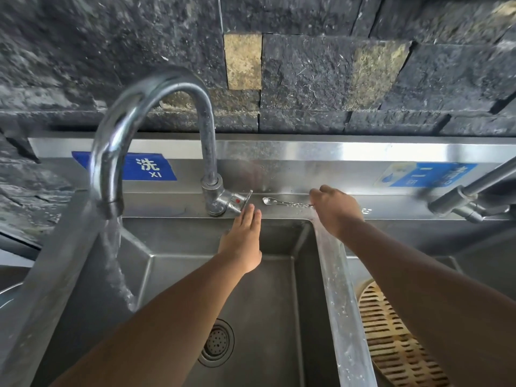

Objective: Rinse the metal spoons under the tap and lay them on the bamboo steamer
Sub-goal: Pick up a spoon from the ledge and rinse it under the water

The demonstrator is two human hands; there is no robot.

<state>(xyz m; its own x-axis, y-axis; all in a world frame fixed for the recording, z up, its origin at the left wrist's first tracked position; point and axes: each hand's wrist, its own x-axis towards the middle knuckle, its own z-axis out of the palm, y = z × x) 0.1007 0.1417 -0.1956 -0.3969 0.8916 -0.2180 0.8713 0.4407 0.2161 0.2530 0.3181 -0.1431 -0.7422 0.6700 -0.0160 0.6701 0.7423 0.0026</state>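
Water ran from the gooseneck tap (209, 152) in a stream (114, 263) into the left basin of the steel sink (265, 303). The left hand (241, 236) reached forward with its fingers straight and together, the fingertips touching the tap lever (246, 197) at the base of the tap. One metal spoon (282, 202) lay flat on the wet back ledge (279, 211) just right of the lever – bowl toward the tap, handle pointing right. The right hand (335, 210) had its fingers curled down on the end of that handle, pinching it. The bamboo steamer (391, 339) sat low in the right basin, partly hidden beneath the right forearm – well apart from the spoon.
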